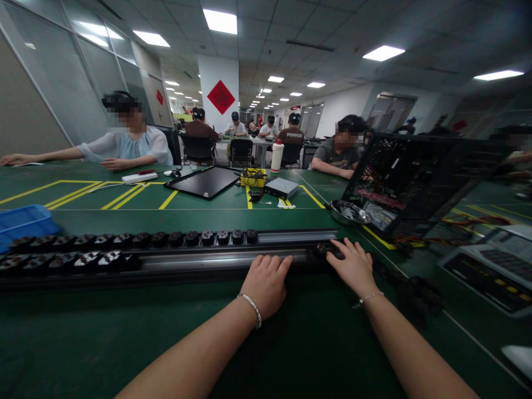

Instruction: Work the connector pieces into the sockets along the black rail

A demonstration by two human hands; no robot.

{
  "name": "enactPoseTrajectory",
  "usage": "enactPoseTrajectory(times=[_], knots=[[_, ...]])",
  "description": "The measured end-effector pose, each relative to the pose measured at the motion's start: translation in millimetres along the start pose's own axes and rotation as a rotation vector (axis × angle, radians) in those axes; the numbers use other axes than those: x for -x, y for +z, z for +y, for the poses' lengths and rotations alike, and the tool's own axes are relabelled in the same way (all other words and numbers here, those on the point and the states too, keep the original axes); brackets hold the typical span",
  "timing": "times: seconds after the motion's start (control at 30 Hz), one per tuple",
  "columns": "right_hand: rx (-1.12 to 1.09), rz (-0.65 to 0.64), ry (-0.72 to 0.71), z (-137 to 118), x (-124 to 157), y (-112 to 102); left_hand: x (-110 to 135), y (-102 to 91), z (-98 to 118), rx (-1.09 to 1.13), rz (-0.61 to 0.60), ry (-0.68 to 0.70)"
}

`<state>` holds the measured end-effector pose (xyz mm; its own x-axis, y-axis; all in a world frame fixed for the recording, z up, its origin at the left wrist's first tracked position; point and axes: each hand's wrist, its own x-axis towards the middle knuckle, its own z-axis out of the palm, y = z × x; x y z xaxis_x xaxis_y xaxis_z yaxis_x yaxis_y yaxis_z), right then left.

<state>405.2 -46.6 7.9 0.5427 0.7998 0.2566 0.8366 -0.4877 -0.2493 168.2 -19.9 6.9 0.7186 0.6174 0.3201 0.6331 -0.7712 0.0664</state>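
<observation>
Two long black power track rails (199, 261) lie side by side across the green table. Black socket modules (110, 259) sit along the left part of the near rail, and more socket modules (191, 238) line the far one. My left hand (266, 285) is over the near rail toward its right part, fingers bent on its top and thumb hidden. My right hand (353, 266) is at the right end of the rails. Its thumb and forefinger close on a small dark piece (322, 250), possibly a socket module, too dim to make out fully.
A blue bin (27, 224) stands at the left. Behind the rails are a flat black panel (203, 182), a grey box (281, 187) and a white bottle (276, 156). A metal bowl (351, 212), an open computer case (415, 177) and a scale (490, 266) occupy the right. People sit opposite.
</observation>
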Motion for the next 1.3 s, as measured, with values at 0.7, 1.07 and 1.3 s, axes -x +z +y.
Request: enactPoseTrajectory(times=[0.7,1.07,1.3], knots=[[-0.046,-0.033,-0.026,3.3,-2.9,-4.7,0.8,-4.4,0.1,0.014,-0.016,-0.002],[-0.058,-0.01,-0.016,2.6,-3.0,-2.4,0.6,-3.6,-0.2,0.015,-0.017,0.002],[-0.065,-0.009,-0.015,4.0,-4.0,-0.9,0.4,-4.9,0.4,0.015,-0.036,-0.002]])
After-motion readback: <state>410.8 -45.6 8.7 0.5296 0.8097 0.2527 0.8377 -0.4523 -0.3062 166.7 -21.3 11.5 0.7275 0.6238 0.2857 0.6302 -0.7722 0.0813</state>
